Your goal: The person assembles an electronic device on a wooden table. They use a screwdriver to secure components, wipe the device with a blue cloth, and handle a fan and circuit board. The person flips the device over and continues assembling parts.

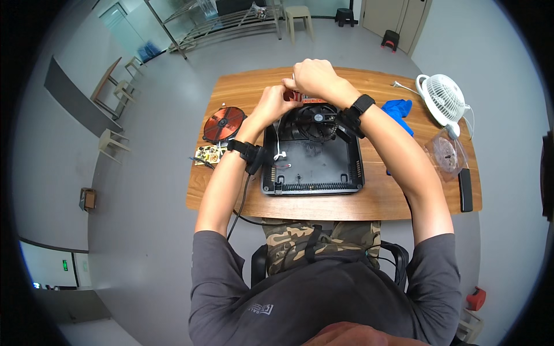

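Note:
A black open appliance casing, much like an induction cooker's bottom shell, lies on the wooden table in front of me. Its round black cooling fan sits near the far side, and a white connector on a wire hangs inside at the left. Beyond the fan is a red-orange strip, perhaps a circuit board, partly hidden by my hands. My left hand is closed, with its fingertips at the strip's left end. Just above and right of it, my right hand is closed too; what its fingers pinch is hidden.
Left of the casing lie a round copper coil and a yellowish circuit board. On the right are a blue cloth, a white fan, a clear plastic container and a black bar. A cable trails from my left wrist.

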A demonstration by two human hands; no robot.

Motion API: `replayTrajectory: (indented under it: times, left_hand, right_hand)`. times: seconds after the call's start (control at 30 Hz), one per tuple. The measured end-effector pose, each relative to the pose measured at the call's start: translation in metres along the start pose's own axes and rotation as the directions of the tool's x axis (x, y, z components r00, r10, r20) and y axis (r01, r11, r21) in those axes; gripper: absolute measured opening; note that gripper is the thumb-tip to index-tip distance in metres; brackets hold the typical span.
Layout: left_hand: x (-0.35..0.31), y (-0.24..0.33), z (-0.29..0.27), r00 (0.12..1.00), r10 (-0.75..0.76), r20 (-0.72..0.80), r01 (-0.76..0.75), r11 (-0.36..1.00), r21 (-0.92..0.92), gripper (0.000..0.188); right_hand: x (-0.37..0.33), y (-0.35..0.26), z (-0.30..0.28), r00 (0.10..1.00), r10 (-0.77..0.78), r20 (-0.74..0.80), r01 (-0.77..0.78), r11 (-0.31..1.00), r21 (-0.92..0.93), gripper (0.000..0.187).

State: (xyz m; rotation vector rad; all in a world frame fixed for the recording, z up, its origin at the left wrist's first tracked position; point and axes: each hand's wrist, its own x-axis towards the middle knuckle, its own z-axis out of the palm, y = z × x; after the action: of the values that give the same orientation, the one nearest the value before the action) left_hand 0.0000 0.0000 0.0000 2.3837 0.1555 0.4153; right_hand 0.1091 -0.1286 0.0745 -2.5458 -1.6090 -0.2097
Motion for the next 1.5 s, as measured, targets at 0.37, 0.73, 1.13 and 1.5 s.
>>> replayTrajectory:
  times: [0.37, 0.73, 1.13, 1.5]
  left_hand:
    - [0.003, 0.007, -0.014, 0.988, 0.022, 0.155, -0.033, 0.997, 0.068, 0.039]
    - [0.003, 0.003, -0.012, 0.994, -0.102, 0.042, 0.105, 0.991, -0.082, 0.026]
    - [0.003, -0.013, -0.006, 0.995, -0.020, 0.098, 0.043, 0.970, -0.241, 0.026]
    - [0.007, 0.021, -0.007, 0.992, -0.126, 0.033, 0.128, 0.988, -0.087, 0.026]
  right_hand:
    - [-0.005, -0.017, -0.014, 0.991, -0.106, 0.086, 0.092, 0.985, 0.148, 0.042]
    - [-0.012, -0.024, -0.032, 0.999, 0.010, 0.043, -0.006, 0.995, -0.101, 0.051]
    - [-0.009, -0.006, -0.008, 0.999, -0.023, 0.038, 0.017, 0.988, 0.150, 0.047]
    - [-0.009, -0.019, -0.019, 1.000, 0.007, -0.005, -0.007, 0.999, -0.052, 0.042]
